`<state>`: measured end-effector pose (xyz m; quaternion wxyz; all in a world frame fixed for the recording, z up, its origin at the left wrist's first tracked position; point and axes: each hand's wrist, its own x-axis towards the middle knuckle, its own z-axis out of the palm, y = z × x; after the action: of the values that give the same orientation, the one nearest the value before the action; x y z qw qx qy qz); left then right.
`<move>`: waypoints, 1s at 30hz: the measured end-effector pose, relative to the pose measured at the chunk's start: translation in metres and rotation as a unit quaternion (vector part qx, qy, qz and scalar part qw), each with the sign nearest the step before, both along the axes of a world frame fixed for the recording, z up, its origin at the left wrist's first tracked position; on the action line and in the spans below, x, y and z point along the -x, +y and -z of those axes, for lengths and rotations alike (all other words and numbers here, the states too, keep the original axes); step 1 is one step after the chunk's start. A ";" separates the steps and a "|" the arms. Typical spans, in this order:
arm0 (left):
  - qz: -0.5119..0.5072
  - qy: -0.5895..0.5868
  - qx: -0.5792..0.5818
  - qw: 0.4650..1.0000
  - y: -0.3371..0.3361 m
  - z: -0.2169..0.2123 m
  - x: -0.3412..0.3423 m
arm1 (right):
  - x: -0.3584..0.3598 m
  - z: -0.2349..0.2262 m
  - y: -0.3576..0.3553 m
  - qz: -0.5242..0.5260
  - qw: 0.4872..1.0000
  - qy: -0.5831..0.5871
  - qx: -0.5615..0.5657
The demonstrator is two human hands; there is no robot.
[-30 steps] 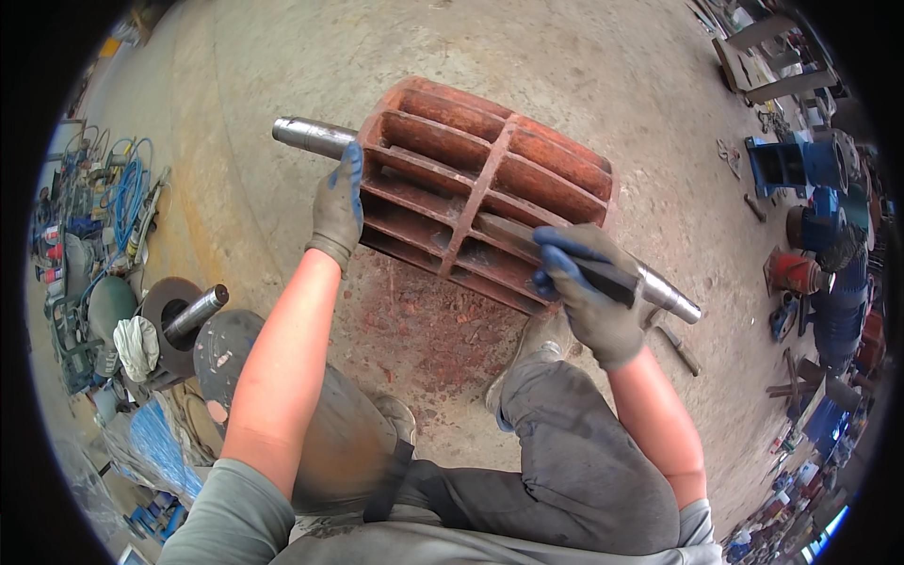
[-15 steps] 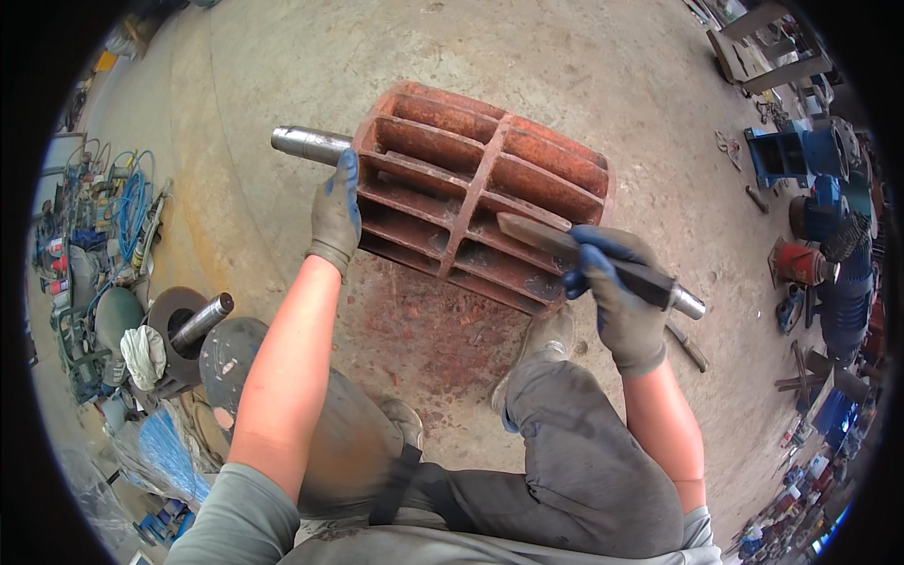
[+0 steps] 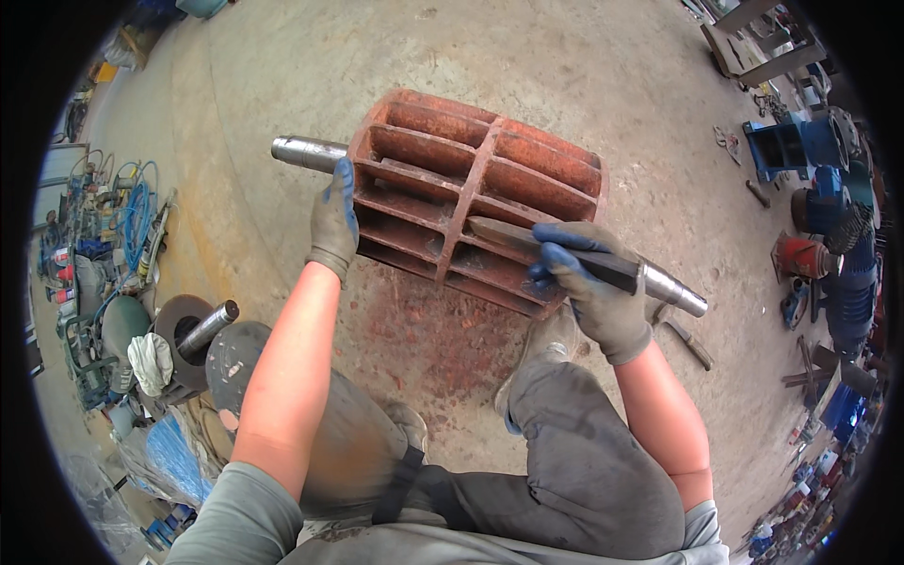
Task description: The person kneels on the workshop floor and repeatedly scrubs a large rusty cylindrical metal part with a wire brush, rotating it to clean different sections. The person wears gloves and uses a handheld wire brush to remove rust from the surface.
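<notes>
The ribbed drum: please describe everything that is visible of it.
The drum looks like rusted, reddish-brown metal, with long ribs and a middle band framing deep slots. A shiny shaft juts from its left end. It lies on its side, slanting down rightward in view; its support is hidden. The gloved left hand rests against its left end. The right hand holds a pointed tool over a slot; contact is unclear.
</notes>
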<state>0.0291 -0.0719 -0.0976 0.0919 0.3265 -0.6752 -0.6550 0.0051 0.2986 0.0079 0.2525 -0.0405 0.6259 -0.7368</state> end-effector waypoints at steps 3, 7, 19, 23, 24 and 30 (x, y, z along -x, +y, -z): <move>-0.025 0.029 -0.038 0.999 0.003 0.002 -0.001 | 0.001 0.001 -0.002 0.048 0.994 0.095 -0.002; -0.013 0.023 -0.025 0.999 0.002 0.002 -0.002 | 0.008 0.003 -0.005 -0.059 0.992 0.105 -0.044; -0.005 0.015 0.016 1.000 0.007 -0.007 -0.003 | 0.019 -0.009 0.006 -0.110 0.994 0.024 -0.007; -0.006 0.000 0.032 0.999 0.007 -0.007 -0.003 | 0.021 -0.014 0.009 -0.044 0.998 0.046 0.026; -0.005 0.002 0.023 1.000 0.006 -0.006 -0.003 | 0.021 -0.017 0.010 0.005 0.997 0.026 0.071; 0.000 -0.013 0.021 1.000 0.004 -0.005 -0.004 | 0.022 -0.024 -0.002 -0.051 0.998 0.022 0.012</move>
<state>0.0327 -0.0680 -0.0924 0.0895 0.3333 -0.6897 -0.6365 -0.0166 0.2961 0.0316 0.2752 -0.0918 0.6196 -0.7294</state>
